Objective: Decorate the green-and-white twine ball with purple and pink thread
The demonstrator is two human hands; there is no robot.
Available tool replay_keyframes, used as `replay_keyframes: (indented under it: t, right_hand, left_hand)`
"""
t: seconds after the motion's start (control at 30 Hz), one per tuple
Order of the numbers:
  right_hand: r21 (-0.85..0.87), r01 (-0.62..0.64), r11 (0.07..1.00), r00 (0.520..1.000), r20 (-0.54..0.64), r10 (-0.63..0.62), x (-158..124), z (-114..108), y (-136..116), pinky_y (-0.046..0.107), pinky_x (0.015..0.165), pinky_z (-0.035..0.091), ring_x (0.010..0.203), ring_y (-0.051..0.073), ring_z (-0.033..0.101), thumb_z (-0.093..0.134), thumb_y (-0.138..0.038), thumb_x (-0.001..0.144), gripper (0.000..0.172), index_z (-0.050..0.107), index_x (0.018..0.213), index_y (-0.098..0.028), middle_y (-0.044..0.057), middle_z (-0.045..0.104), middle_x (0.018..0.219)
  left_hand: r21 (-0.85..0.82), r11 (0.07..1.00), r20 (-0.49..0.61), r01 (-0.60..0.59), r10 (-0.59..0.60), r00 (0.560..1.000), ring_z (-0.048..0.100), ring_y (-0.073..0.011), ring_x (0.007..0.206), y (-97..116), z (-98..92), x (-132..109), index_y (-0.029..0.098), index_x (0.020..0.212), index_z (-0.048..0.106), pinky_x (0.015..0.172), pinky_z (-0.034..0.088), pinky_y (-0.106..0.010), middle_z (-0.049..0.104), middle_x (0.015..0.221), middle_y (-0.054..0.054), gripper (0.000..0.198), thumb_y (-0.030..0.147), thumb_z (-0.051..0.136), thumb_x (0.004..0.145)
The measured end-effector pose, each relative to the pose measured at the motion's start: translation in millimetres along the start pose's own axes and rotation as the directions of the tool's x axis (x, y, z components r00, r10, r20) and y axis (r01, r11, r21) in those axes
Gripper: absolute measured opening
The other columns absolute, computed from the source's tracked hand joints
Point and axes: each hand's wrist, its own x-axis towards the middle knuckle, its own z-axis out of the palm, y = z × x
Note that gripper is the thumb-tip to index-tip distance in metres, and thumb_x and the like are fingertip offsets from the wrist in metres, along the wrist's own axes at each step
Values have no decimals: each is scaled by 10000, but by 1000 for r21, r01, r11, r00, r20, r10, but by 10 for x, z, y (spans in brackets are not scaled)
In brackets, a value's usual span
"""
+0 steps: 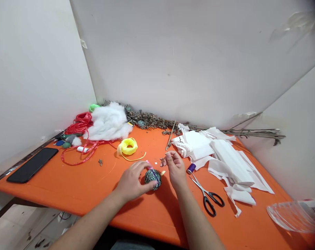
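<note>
My left hand (133,180) is closed around the side of a small ball (152,179) with a dark green and white pattern. A purple line runs across the ball, a pale yellow tuft (163,173) sticks out at its right, and a pink bit (149,163) shows at its top. Just right of the ball, my right hand (174,166) is raised with its fingers pinched together; what they hold, if anything, is too fine to make out. A purple thread spool (191,168) and black-handled scissors (207,196) lie to the right of that hand.
White cloth strips (225,159) cover the right side of the orange table (95,198), with a clear plastic bottle (295,215) nearer. White stuffing (108,121), red ribbon (82,123), a yellow twine roll (128,146) and a phone (32,165) lie left. Dry twigs (152,119) line the wall.
</note>
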Motion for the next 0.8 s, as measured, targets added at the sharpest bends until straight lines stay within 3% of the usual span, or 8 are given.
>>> replay_keyframes:
  t: [0.1, 0.23, 0.33, 0.4, 0.5, 0.6, 0.7, 0.8]
  right_hand:
    - [-167, 7, 986, 994, 110, 11, 8, 20, -183, 255, 538, 424, 490, 116, 455, 645, -510, 860, 301, 572, 841, -218, -60, 503, 564]
    - [-382, 137, 914, 950, 312, -12, 39, 26, -287, 251, 597, 424, 637, 137, 508, 611, -478, 888, 284, 624, 814, -204, -8, 575, 699]
    - [-325, 84, 942, 955, 296, 17, 99, -1, -182, 251, 564, 416, 587, 130, 482, 610, -509, 876, 309, 609, 811, -207, -24, 533, 650]
    - [-287, 44, 957, 972, 232, 25, 143, -35, -85, 249, 534, 407, 546, 124, 462, 617, -549, 854, 345, 596, 807, -207, -37, 504, 618]
    - [-292, 41, 956, 983, 182, 13, 171, -84, -23, 251, 522, 392, 527, 122, 458, 625, -567, 839, 364, 592, 797, -207, -42, 502, 600]
    - [-356, 95, 930, 982, 185, -30, 144, -88, -113, 274, 598, 427, 578, 140, 519, 615, -491, 881, 298, 602, 790, -207, -25, 551, 622]
    - [-554, 270, 787, 961, 208, -183, 119, -28, -289, 329, 766, 466, 781, 193, 623, 561, -390, 940, 220, 632, 830, -214, 34, 669, 789]
    - [-660, 385, 645, 922, 238, -306, 132, 53, -461, 356, 857, 469, 959, 223, 629, 575, -351, 937, 167, 656, 865, -224, 67, 701, 966]
  left_hand:
    - [-32, 991, 101, 130, -126, 987, 479, -387, 1315, 19, 117, -82, 247, 1408, 444, 1068, 380, -502, 522, 1428, -152, 854, 451, 801, 660]
    - [-107, 977, 114, 183, -171, 979, 547, -352, 1242, -19, 142, 20, 266, 1259, 551, 1025, 427, -457, 603, 1311, -108, 571, 310, 729, 719]
    - [-266, 921, 26, 284, -288, 957, 602, -308, 1133, -55, -27, 215, 246, 1227, 511, 963, 467, -421, 600, 1273, -107, 608, 382, 772, 695]
    - [-459, 813, 118, 358, -344, 932, 617, -275, 1078, -80, -143, 330, 213, 1235, 460, 921, 490, -396, 622, 1186, -114, 708, 408, 814, 654]
    - [-628, 550, 468, 550, -298, 832, 646, -235, 940, -114, -173, 382, 227, 1357, 358, 759, 544, -346, 636, 1100, -96, 978, 416, 884, 554]
    - [-602, 389, 686, 697, -193, 701, 648, -212, 883, -136, -17, 285, 205, 1281, 511, 633, 555, -281, 627, 1110, -114, 808, 467, 862, 601]
    - [-639, 262, 678, 723, -252, 690, 657, -204, 897, -149, 161, 177, 208, 1217, 590, 585, 563, -244, 647, 1117, -113, 645, 513, 799, 687]
    - [-634, 47, 723, 772, -318, 613, 679, -190, 849, -149, 226, 160, 181, 1174, 629, 617, 599, -283, 684, 1070, -110, 516, 559, 642, 823]
